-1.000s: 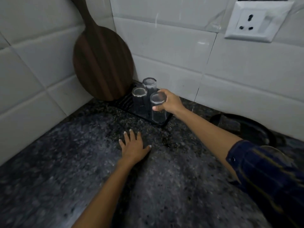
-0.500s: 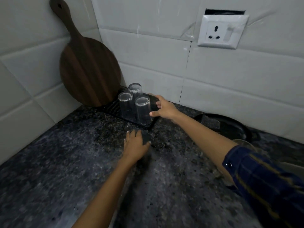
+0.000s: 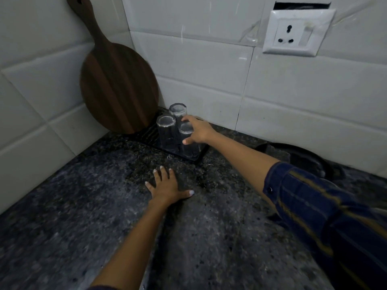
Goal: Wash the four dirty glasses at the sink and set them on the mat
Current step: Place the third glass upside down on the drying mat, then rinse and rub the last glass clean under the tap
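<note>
A dark speckled counter [image 3: 83, 206] carried a black mat [image 3: 150, 132] in the corner, under the right hand [image 3: 199, 130]. A wooden board [image 3: 117, 86] stood left of that grip. The left hand [image 3: 165, 187] lay flat nearer, a dark pan [image 3: 310, 162] to the right.

Three glasses [image 3: 166, 130], one mat [image 3: 150, 133], one wooden board [image 3: 117, 88], one wall socket [image 3: 297, 31], two hands [image 3: 165, 186], one dark pan [image 3: 303, 160].

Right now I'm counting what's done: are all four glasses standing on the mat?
No. Only three glasses stand on the mat, with the right hand on the nearest one.
</note>
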